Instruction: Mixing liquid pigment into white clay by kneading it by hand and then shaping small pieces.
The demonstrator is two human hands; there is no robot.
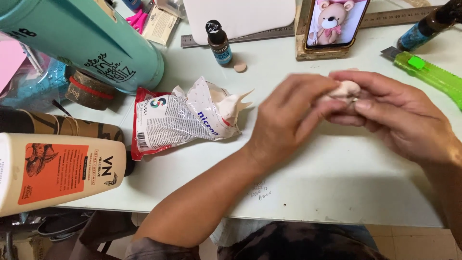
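Clay: a small pale lump of clay (347, 89) sits right of centre in the upper half of the frame, held above the table (337, 183) between both hands.
Left hand: left hand (293, 115) comes in from lower centre; fingers curled shut, fingertips pinching the lump's left side; slightly blurred.
Right hand: right hand (399, 113) enters from the right edge; fingers closed around the lump from the right and below — thumb laid over the top.
Nearby: a torn white-and-red packet (178, 118) with more pale clay lies left of centre; a green cutter (433, 72) at upper right; a phone (335, 21) showing a teddy bear at the top.
Doing it well: probably best to press evenly and turn the lump often — light pressure; keep it clear of the packet.
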